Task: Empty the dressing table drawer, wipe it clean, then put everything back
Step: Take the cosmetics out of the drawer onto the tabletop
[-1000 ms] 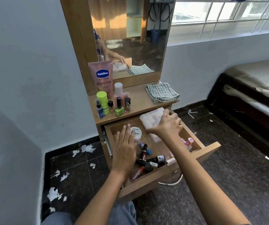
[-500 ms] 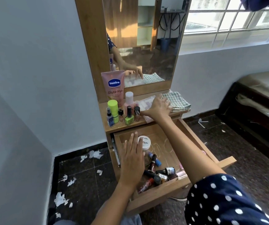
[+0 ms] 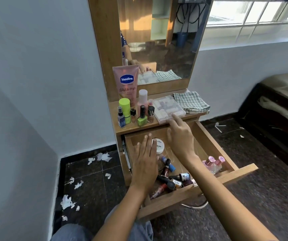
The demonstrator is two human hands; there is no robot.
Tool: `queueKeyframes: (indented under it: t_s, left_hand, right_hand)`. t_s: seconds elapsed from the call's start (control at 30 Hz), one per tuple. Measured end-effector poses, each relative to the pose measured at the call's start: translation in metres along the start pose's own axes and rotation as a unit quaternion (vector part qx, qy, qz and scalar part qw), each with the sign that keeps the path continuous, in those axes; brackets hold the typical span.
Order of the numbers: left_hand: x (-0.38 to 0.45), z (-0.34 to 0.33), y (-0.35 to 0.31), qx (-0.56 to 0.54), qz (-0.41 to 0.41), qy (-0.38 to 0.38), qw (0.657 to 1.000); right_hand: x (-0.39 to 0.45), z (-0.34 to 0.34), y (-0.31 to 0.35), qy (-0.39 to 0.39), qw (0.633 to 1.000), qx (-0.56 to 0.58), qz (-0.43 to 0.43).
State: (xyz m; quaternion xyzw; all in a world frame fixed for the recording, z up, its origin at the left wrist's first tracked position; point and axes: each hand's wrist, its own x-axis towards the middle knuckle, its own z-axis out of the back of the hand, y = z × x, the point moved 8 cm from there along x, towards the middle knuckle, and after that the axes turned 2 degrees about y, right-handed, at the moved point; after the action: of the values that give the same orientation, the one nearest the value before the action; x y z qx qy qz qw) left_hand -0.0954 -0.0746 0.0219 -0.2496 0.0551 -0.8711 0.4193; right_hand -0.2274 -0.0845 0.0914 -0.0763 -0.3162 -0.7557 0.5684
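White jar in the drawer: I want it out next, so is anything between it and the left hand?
Nothing visible. The left hand lies flat, its fingertips already overlapping the white jar; the right hand is beside it, not between.

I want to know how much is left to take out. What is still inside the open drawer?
The drawer still holds a white jar, scattered nail polish bottles and pink-capped bottles. The left hand covers whatever lies under it.
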Motion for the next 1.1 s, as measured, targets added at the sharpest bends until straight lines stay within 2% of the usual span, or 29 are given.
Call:
queueKeyframes:
  t_s: [0.07, 0.3, 0.37, 0.47, 0.5, 0.53, 0.6, 0.67, 0.73, 0.87, 1.1]
  left_hand:
    - [0.000, 0.001, -0.001, 0.003, -0.002, -0.003, 1.000]
    - [-0.001, 0.002, 0.002, 0.007, 0.011, -0.003, 1.000]
    - [0.000, 0.002, 0.003, 0.013, 0.015, -0.002, 1.000]
    - [0.000, 0.002, 0.005, 0.013, 0.025, -0.007, 1.000]
    - [0.000, 0.002, 0.006, 0.013, 0.029, -0.010, 0.999]
    - [0.000, 0.003, 0.006, 0.013, 0.031, -0.014, 0.999]
    - [0.000, 0.004, 0.005, 0.013, 0.034, -0.018, 0.999]
    - [0.000, 0.005, 0.005, 0.012, 0.038, -0.017, 0.999]
    - [0.001, 0.006, 0.006, 0.012, 0.045, -0.015, 0.999]
    - [0.002, 0.006, 0.007, 0.020, 0.049, -0.006, 0.999]
    - [0.002, 0.005, 0.006, 0.018, 0.047, -0.005, 0.999]
  right_hand:
    - [0.000, -0.008, 0.001, 0.006, 1.000, 0.007, 0.000]
    - [0.020, -0.030, -0.003, 0.102, 0.994, 0.027, 0.029]
    - [0.017, -0.023, -0.004, 0.079, 0.995, 0.043, 0.043]
    - [-0.006, -0.005, -0.002, -0.016, 0.994, 0.074, 0.074]
    - [-0.016, -0.005, -0.003, -0.011, 0.995, 0.068, 0.072]
    - [-0.022, -0.011, -0.005, 0.020, 0.996, 0.058, 0.060]
    - [-0.030, -0.036, -0.012, 0.134, 0.991, 0.015, 0.022]
    - [-0.034, -0.061, -0.014, 0.240, 0.970, -0.046, -0.002]
    - [-0.034, -0.073, -0.010, 0.289, 0.954, -0.076, -0.015]
    - [-0.025, -0.086, -0.005, 0.291, 0.951, -0.099, -0.025]
    - [-0.016, -0.098, -0.011, 0.266, 0.952, -0.121, -0.096]
